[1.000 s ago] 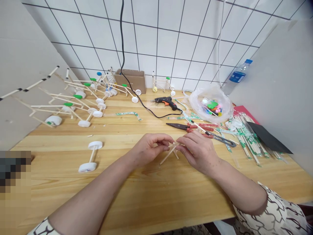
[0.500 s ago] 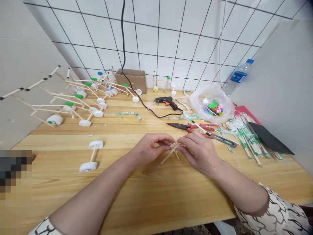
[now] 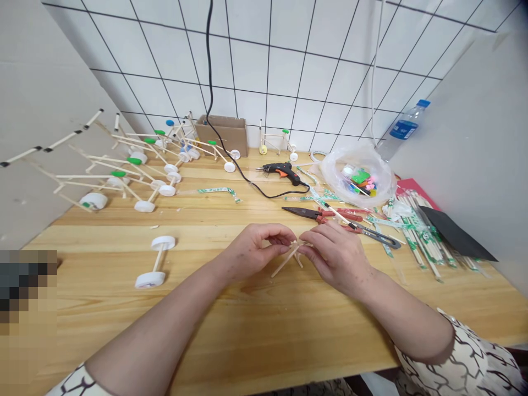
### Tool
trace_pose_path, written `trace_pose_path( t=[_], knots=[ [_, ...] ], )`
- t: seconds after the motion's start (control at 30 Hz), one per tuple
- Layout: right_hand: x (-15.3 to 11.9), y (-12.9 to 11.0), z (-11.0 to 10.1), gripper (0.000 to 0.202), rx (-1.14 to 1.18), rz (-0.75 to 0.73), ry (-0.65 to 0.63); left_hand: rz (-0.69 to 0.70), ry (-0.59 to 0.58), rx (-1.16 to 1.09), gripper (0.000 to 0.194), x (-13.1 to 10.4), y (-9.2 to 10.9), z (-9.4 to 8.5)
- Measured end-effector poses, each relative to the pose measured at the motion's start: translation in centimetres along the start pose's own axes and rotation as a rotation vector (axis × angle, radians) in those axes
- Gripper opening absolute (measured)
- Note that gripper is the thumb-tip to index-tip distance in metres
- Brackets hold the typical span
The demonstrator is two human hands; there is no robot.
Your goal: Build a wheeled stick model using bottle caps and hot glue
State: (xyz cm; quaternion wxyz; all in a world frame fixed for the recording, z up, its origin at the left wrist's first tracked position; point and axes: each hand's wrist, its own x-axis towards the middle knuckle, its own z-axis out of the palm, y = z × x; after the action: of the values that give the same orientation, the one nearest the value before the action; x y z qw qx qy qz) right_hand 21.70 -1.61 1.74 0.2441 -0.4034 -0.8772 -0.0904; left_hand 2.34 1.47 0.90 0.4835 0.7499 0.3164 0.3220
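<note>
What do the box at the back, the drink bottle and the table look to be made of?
Box: probably cardboard, matte; plain brown, thin-walled sides.
Bottle: likely clear, glossy plastic; the wall shows through it.
Table: wood or a wood-look surface, smooth with a slight sheen; pale boards with grain lines.

The table (image 3: pixel 247 341) is lit brightly and evenly, seemingly from above, and only soft shadows are cast. A pale sheen is spread over the tiles (image 3: pixel 247 60) behind the glue gun (image 3: pixel 284 171). Toward the edges, shapes are slanted and stretched. In front of the glue gun, the sticks (image 3: pixel 282 264) are rendered slightly soft.
</note>
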Motion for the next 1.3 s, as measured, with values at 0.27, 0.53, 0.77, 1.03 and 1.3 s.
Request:
trace_pose_path(
  t=[0.27,0.53,0.77,1.03,1.3],
  knots=[
    [0.00,-0.03,0.03,0.017,-0.004,-0.017,0.009,0.009,0.032,-0.002,0.011,0.02,0.30,-0.06],
    [-0.09,0.02,0.10,0.016,-0.010,-0.010,-0.001,0.085,0.095,0.001,0.006,0.11,0.79,0.24],
    [-0.09,0.01,0.09,0.017,-0.020,-0.009,-0.003,0.153,0.106,0.063,0.007,0.13,0.49,0.37],
    [-0.08,-0.07,-0.01,0.019,-0.018,-0.001,-0.015,0.165,0.134,0.096,0.004,0.12,0.61,0.46],
    [-0.15,-0.06,-0.03,0.019,-0.020,0.007,-0.029,0.145,0.131,0.146,0.005,0.08,0.81,0.77]
  ],
)
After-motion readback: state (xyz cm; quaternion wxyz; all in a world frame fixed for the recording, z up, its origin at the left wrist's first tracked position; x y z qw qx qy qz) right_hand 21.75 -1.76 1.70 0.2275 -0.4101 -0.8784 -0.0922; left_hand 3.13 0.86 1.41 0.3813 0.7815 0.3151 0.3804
